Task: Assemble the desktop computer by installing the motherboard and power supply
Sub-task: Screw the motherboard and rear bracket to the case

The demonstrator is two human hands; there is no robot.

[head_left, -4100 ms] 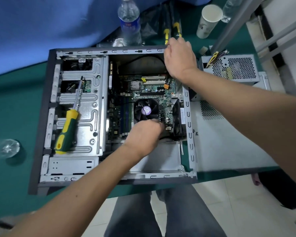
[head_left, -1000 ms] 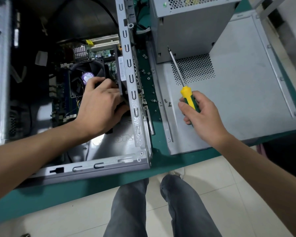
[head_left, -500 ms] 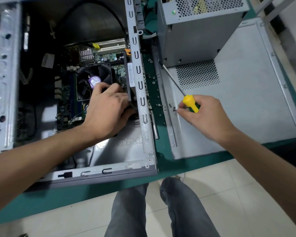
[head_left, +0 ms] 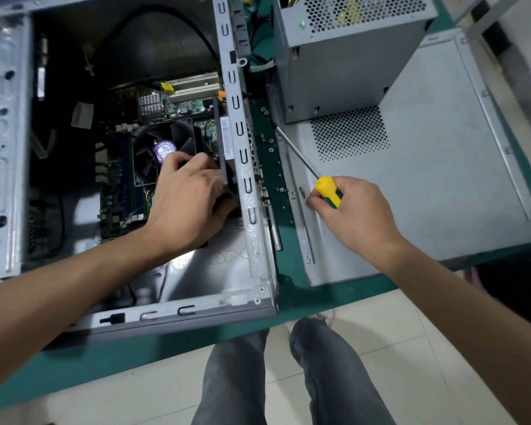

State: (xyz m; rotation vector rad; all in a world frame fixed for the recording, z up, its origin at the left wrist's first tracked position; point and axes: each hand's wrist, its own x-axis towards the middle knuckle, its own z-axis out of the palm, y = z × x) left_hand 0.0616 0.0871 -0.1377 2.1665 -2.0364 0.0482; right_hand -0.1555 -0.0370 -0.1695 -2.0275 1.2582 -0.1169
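— Gripping what, exactly?
— Right hand [head_left: 354, 211] curls round a yellow-and-green screwdriver [head_left: 327, 190], its shaft slanting over the grey side panel [head_left: 442, 191] toward loose screws [head_left: 278, 167] on the green table [head_left: 166, 351].
— And the other?
— Left hand [head_left: 187, 200] reaches inside the open case [head_left: 246, 185], fingers bent against a black fan [head_left: 227, 167] beside the motherboard [head_left: 117, 191]. Whether it truly grips is hidden.
— Power supply?
— The power supply [head_left: 344, 62] stands outside on the panel.
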